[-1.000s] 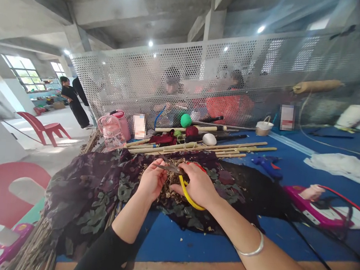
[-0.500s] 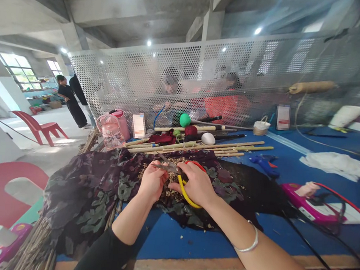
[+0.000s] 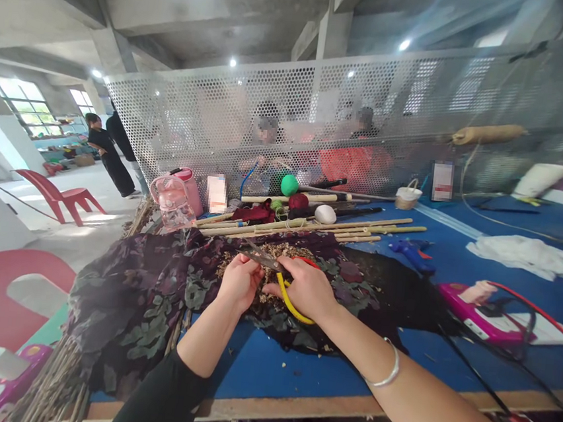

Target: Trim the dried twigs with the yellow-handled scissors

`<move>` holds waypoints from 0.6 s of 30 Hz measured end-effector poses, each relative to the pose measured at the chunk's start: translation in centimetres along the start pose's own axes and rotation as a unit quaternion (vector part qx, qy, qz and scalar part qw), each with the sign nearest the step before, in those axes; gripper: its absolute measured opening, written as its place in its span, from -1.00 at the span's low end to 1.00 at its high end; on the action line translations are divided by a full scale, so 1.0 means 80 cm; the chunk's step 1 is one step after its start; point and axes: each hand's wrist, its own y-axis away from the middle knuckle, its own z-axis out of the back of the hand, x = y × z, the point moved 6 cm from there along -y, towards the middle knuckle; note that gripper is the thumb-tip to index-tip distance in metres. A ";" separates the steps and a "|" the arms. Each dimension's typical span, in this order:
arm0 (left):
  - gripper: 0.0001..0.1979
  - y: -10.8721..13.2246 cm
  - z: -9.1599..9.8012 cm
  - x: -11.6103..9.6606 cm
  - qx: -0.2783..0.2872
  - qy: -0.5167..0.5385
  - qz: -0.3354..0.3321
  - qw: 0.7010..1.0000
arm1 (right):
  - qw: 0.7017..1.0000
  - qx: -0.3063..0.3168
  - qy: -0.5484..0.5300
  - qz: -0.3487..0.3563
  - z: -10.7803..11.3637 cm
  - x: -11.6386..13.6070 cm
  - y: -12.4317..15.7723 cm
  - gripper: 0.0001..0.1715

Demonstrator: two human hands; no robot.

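Step in hand, as judged: snipping or trimming small dried stuff with scissors [image 3: 267, 259]. Right hand [image 3: 311, 290] clamped on the scissors, fingers at the handles, yellow loop showing below the palm, red one partly hidden behind the knuckles. Blades point toward the left hand [image 3: 239, 281], look slightly parted. Left hand's fingers pinched together right at the blade tips; can't tell whether a piece sits in the pinch, too small. The two hands near each other, not touching.

Scissors are in the air over dried bits [image 3: 282, 249], which lie in a loose heap on the dark patterned cloth [image 3: 149, 291], spread over the blue tabletop [image 3: 246, 373]. Some crumbs off the cloth near the front edge.

Next move likely calls for: left hand holding its pinch steady, fingertips kept back from the edges, right hand squeezing the handles for a short cut. Low over the heap seems best, so offcuts drop onto the cloth. Main risk, probably: nicking a left fingertip.

Sticks [image 3: 310, 228] lie just behind the cloth, glue gun [image 3: 413, 255] off to the right; neither in use.
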 end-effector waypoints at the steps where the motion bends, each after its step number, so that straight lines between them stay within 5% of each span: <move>1: -0.71 0.000 0.000 0.000 -0.001 -0.002 0.001 1.000 | 1.000 0.004 0.002 -0.004 -0.001 0.000 0.000 -0.35; 7: -0.75 -0.006 0.002 0.001 0.041 -0.073 0.033 0.996 | 1.000 0.010 -0.003 -0.009 -0.002 -0.002 -0.001 -0.42; 10: -0.82 -0.021 0.023 -0.023 0.022 -0.241 -0.041 0.969 | 1.000 -0.001 0.002 -0.007 0.002 -0.003 -0.002 -0.44; 14: -0.92 -0.033 0.053 -0.074 -0.039 -0.541 -0.201 0.816 | 1.000 -0.010 0.014 -0.014 0.006 -0.009 -0.004 -0.39; 18: -0.92 -0.037 0.066 -0.077 0.033 -0.661 -0.171 0.730 | 1.000 -0.014 -0.005 -0.018 0.005 -0.013 -0.006 -0.35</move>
